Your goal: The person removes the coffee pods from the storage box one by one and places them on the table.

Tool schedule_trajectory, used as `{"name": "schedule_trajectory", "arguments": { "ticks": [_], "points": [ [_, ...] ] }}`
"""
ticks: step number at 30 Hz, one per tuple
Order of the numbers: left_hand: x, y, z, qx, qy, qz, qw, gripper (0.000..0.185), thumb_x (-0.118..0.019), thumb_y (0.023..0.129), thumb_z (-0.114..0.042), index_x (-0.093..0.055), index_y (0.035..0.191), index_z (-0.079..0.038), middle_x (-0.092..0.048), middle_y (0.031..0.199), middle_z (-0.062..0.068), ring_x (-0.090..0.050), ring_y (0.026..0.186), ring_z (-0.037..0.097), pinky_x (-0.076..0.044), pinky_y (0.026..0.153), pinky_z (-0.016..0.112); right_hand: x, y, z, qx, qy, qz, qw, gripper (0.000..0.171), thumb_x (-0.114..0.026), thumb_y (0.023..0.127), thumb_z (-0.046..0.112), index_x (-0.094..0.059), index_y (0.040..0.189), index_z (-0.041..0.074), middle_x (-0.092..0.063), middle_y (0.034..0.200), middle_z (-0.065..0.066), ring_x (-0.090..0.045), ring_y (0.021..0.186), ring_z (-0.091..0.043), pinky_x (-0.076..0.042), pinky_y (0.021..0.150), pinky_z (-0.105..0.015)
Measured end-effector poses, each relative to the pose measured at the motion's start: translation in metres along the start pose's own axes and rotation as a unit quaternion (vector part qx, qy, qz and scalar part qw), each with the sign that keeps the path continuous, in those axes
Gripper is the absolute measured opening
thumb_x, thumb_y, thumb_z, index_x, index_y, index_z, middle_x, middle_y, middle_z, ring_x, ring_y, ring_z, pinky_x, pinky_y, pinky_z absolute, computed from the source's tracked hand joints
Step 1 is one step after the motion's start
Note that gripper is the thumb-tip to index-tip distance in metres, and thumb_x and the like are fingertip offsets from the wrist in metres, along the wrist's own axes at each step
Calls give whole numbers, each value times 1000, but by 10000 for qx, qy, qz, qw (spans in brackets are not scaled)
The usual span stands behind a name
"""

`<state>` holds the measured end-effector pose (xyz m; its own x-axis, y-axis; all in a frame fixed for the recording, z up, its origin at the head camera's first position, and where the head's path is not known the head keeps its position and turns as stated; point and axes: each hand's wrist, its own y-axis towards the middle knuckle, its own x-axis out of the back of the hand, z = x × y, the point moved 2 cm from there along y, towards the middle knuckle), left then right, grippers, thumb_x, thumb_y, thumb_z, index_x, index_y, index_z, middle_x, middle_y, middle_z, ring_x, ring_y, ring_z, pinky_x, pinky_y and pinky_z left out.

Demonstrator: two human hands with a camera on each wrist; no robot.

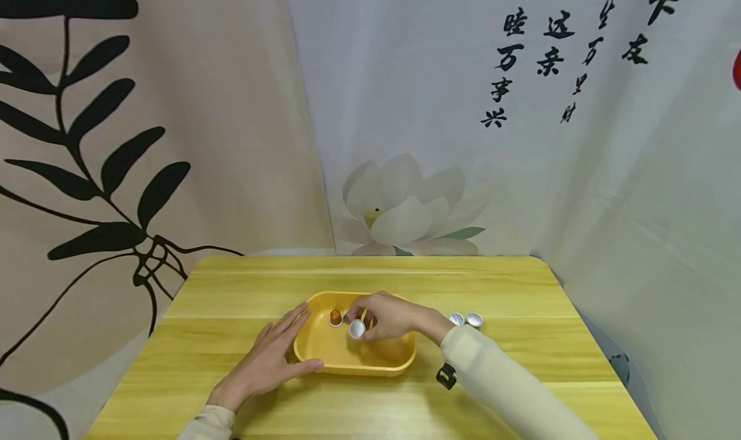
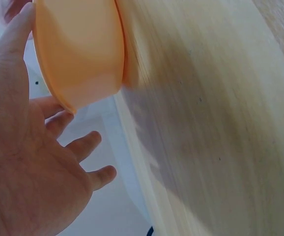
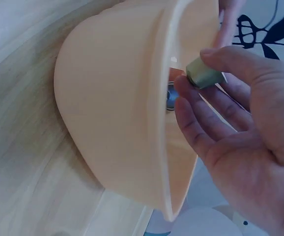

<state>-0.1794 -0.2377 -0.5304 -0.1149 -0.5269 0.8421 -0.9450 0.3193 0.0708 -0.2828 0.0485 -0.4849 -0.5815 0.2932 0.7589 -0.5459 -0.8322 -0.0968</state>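
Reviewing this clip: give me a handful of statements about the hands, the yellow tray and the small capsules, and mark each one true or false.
1. The left hand rests flat against the near left side of the yellow tray. True.
2. The right hand is empty. False: it pinches a small capsule over the tray.
3. An orange capsule sits inside the tray. True.
4. Two silver capsules lie on the table to the left of the tray. False: they lie to its right, beyond the right wrist.
5. The tray is stacked on a second tray. False: it sits directly on the wooden table.
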Motion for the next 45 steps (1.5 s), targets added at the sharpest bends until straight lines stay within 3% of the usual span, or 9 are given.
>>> {"name": "schedule_trajectory", "arguments": {
  "ticks": [4,10,23,28,34,41,45],
  "points": [
    [-1,-1,0,-1,-35,2,10000,112,-80,97,-70,-32,179,-10,-21,191,4,-34,171,49,-16,130,90,6,-10,0,158,349,-199,9991,40,-84,98,7,-75,137,4,-80,120,-3,-76,98,-18,-62,87,-19],
    [-2,-1,0,-12,-58,-7,10000,112,-80,97,-69,-31,179,-11,-20,191,4,-34,171,48,-15,130,91,15,-28,-4,85,658,-523,9964,34,-86,99,12,-77,132,10,-80,114,2,-72,93,-7,-61,87,-20],
    [1,0,-4,-34,-66,12,10000,113,-79,97,-70,-31,179,-9,-21,191,6,-35,171,49,-14,131,90,34,-72,-13,-195,1119,-1100,9874,31,-87,101,19,-76,130,21,-82,114,5,-78,100,-16,-64,100,-41],
    [1,-1,-5,-20,-72,-2,10000,112,-80,97,-68,-32,179,-8,-21,191,5,-36,170,48,-16,131,90,40,-88,-19,-243,1247,-1253,9840,30,-86,102,20,-75,131,19,-82,115,2,-78,99,-17,-65,99,-39],
    [0,-1,-4,-4,-75,4,10000,111,-81,97,-67,-32,179,-9,-20,192,3,-36,170,48,-16,130,90,45,-106,-28,-328,1300,-1447,9803,29,-87,102,22,-76,129,21,-80,117,-1,-78,100,-19,-65,92,-29],
    [0,-1,-4,9,-74,-10,10000,113,-79,97,-71,-33,179,-9,-21,191,4,-36,170,48,-16,130,90,51,-127,-39,-285,1352,-1737,9751,31,-88,101,18,-75,129,16,-81,117,-6,-80,99,-19,-67,89,-32],
    [0,-1,-4,-3,-51,-32,10000,111,-80,97,-69,-33,178,-9,-22,191,4,-37,170,48,-16,131,90,53,-141,-45,-359,1429,-1907,9705,33,-87,101,15,-74,131,10,-83,111,-10,-80,96,-19,-67,75,-33]
  ]
}}
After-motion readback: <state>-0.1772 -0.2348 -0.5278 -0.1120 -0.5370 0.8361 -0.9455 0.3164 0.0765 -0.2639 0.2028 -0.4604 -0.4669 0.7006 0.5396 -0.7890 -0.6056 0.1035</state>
